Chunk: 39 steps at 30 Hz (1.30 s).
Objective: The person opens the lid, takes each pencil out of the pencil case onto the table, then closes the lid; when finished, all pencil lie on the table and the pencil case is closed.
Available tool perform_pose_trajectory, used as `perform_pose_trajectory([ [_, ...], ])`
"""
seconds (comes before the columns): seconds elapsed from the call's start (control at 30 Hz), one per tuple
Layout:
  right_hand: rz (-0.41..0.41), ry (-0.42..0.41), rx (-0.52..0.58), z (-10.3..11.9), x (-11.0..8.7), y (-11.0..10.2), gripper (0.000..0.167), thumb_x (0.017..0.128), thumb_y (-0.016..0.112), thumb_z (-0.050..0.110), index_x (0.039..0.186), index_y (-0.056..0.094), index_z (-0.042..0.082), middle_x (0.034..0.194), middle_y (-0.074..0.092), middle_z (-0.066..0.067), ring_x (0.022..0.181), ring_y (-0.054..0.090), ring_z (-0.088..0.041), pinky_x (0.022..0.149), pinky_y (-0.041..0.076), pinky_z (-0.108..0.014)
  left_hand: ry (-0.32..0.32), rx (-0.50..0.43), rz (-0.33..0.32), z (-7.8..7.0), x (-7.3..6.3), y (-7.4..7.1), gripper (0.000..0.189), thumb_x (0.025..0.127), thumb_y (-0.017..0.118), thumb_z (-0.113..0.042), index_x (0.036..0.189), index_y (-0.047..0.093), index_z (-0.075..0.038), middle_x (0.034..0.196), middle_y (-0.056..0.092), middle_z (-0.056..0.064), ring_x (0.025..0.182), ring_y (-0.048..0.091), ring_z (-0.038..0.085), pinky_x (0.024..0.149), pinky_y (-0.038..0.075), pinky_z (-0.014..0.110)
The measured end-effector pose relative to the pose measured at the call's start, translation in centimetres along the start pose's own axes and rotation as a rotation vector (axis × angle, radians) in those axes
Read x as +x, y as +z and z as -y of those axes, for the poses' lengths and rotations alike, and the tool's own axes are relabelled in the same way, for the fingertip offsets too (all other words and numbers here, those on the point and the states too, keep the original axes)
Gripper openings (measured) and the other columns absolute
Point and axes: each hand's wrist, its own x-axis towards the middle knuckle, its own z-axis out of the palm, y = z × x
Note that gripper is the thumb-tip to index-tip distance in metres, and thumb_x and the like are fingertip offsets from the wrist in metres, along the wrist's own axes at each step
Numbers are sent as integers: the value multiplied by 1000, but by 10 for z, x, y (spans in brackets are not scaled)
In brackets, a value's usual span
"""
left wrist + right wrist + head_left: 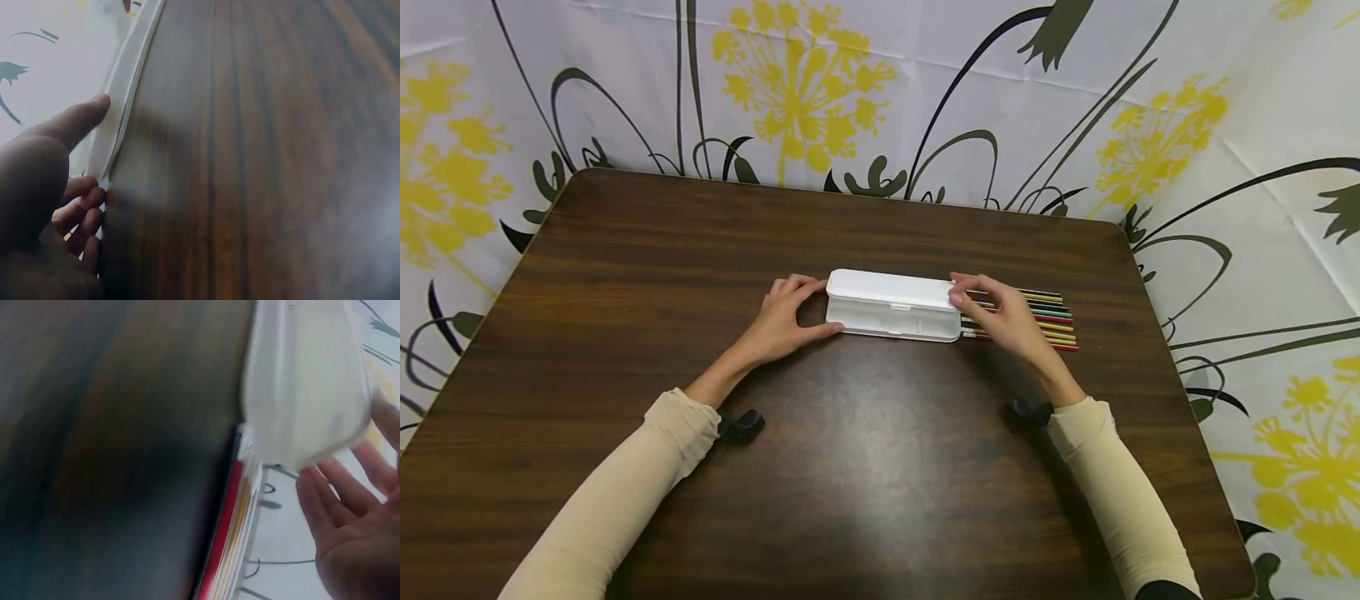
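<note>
A white plastic pencil case (895, 323) lies on the brown table, its hinged lid (891, 287) tilted partway up. Through the front gap the inside looks bare. At the case's left end my left hand (785, 321) holds it, thumb (94, 112) on the front corner and fingers at the back corner. My right hand (1000, 312) grips the lid's right end between thumb and fingers. In the right wrist view the lid stands raised above the tray. Several colored pencils (1060, 327) lie side by side at the case's right end, partly hidden under my right hand.
The brown wood-grain table (865, 467) has its back edge behind the case. A white cloth (970, 75) printed with yellow flowers hangs behind and to the right. Dark wrist-worn mounts (741, 427) sit just above the tabletop.
</note>
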Motion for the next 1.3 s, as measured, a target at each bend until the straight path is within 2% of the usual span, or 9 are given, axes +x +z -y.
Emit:
perform_pose_trajectory([
  [0.1,70,-18,-177,-7,-4,-1,49,90,73,26,132,60,8,145,48,-11,134,43,-26,106,32,-52,-12,-16,29,1,-1,-2,85,81,77,-49,149,42,-12,137,44,11,126,32,32,102,21,57],
  [0.17,108,-10,-282,-12,-4,-1,67,85,76,35,142,52,10,148,45,-9,136,41,-26,107,32,-49,-19,-34,42,2,-2,-2,86,83,74,-52,152,38,-15,139,43,9,126,31,30,102,21,57],
  [0.3,150,11,-356,-16,-4,1,82,82,78,41,147,44,5,147,46,-12,135,41,-30,106,34,-49,-8,-72,42,4,-3,-2,79,90,66,-52,154,34,-21,145,42,7,129,30,30,102,20,59],
  [0.53,159,-33,-364,-17,-3,4,84,80,79,40,146,44,0,146,46,-14,134,42,-31,104,35,-49,26,-70,37,6,-3,-2,76,89,71,-45,153,37,-22,146,42,6,129,29,31,100,21,59],
  [0.73,150,-31,-383,-18,-6,6,85,79,79,41,146,44,2,147,46,-12,134,42,-30,105,35,-48,37,-65,37,5,-4,-2,77,87,73,-43,152,38,-20,145,43,8,127,31,32,99,22,58],
  [1.13,136,-27,-422,-14,-7,12,84,79,80,40,146,46,3,146,47,-12,133,43,-31,105,34,-49,8,-56,41,3,-8,-3,79,87,73,-45,153,37,-21,146,42,6,126,31,30,101,20,57],
  [1.3,138,-20,-457,-17,-6,15,85,78,80,42,146,46,3,145,48,-12,132,44,-31,105,35,-48,-14,-38,65,0,-9,-2,80,88,72,-45,153,34,-19,147,39,10,129,29,33,101,19,59],
])
